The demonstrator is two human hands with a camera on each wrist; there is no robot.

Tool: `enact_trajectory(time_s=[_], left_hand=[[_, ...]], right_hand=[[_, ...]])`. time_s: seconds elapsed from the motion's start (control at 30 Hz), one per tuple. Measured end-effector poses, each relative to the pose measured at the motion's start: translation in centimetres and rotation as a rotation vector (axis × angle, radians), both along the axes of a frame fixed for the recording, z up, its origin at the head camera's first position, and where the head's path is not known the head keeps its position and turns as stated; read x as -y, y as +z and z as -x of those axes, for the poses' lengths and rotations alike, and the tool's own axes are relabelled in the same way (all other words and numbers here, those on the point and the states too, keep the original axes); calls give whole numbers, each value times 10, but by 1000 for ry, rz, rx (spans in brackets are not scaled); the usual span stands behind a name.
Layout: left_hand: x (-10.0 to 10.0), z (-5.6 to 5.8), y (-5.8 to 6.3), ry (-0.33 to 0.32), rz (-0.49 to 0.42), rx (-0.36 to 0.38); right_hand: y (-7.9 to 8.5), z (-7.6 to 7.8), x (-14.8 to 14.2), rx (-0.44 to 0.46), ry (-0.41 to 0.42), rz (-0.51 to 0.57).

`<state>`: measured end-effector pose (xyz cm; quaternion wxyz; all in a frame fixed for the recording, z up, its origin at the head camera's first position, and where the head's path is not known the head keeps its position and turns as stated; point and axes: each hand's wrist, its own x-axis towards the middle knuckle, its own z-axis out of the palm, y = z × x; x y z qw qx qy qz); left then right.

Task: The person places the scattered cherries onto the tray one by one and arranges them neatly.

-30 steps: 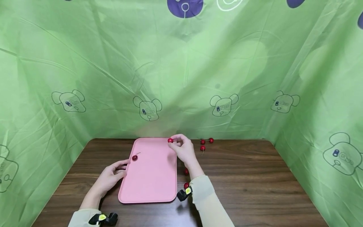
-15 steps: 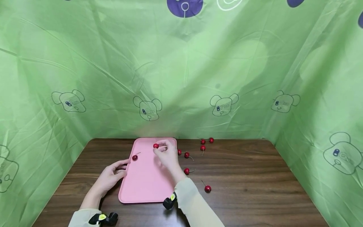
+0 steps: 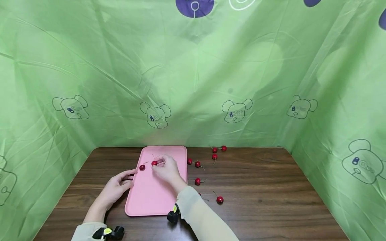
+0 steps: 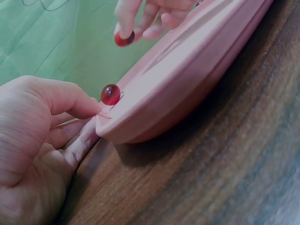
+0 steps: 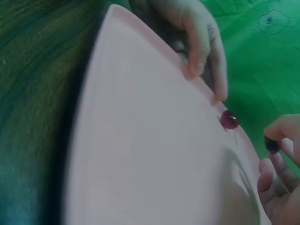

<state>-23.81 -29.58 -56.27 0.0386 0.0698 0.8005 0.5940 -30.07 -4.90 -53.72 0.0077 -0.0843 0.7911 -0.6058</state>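
Observation:
A pink tray (image 3: 159, 201) lies on the wooden table. My left hand (image 3: 116, 189) holds its left rim, thumb and fingertips at the edge. A dark red cherry (image 3: 142, 167) with a stem rests on the tray just inside that rim, close to my left fingertips. In my right hand (image 3: 167, 170), thumb and finger pinch a second, brighter cherry (image 3: 154, 163) over the tray's upper part, right of the first. The left wrist view shows this pinched cherry (image 4: 124, 39) raised above the tray surface, its stem hidden there.
Several cherries (image 3: 197, 181) with stems lie on the table right of the tray, one partly hidden behind the right sleeve (image 3: 193, 207). More sit near the back edge, such as this cherry (image 3: 214, 156). A green printed cloth (image 3: 193, 83) hangs behind and at both sides.
My right hand has carried the pinched cherry left and toward me, from the tray's far right corner to beside the first cherry. My left hand has stayed at the rim.

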Motion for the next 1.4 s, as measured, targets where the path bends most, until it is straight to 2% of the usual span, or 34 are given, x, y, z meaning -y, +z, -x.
enact_trajectory(time_s=[0.23,0.33,0.5,0.67,0.83,0.93,1.17,1.4], left_hand=[[-1,-2,0,7,-7,7],[-1,-1,1,1,-18,7],[0,-2,2,0,-14,6],[1,-2,3,2,-8,10],[1,-1,3,1,-5,18],[1,0,3,1,-2,21],[0,1,3,-4,-10,23],[0,2,1,-8,-27,30]], right_hand=[[-6,2,7,-33,35,-112],[-7,1,7,-18,38,-140],[-11,0,8,16,31,-120],[-15,0,11,56,-18,-60],[-15,1,12,54,-32,-53],[-16,0,14,39,-27,-63],[-17,1,17,-18,-42,-167],[-16,1,17,-21,-71,-191]])
